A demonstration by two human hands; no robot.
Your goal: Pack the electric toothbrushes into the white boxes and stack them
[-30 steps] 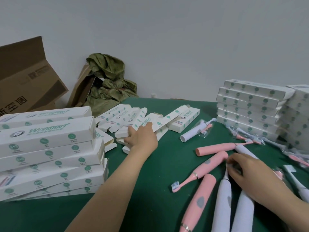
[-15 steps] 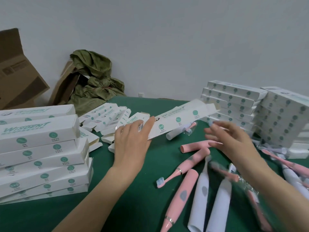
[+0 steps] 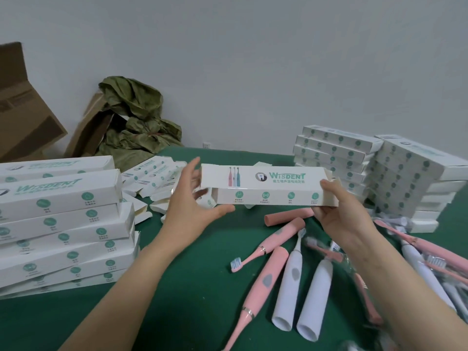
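Two bare hands & forearms in the head cam. L hand (image 3: pixel 192 211) has slim, smooth fingers & a long thumb; R hand (image 3: pixel 339 214) looks broader, being nearer the lens, w/ faint knuckle & tendon lines on its back. L forearm (image 3: pixel 141 269) & R forearm (image 3: pixel 395 287) are uncovered from wrist to the bottom frame edge, each widening toward the cam, R one slightly blurred; nails too small to make out.

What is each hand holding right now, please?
Left hand: holds the left end of the white box, thumb underneath.
Right hand: grips the box's right end.
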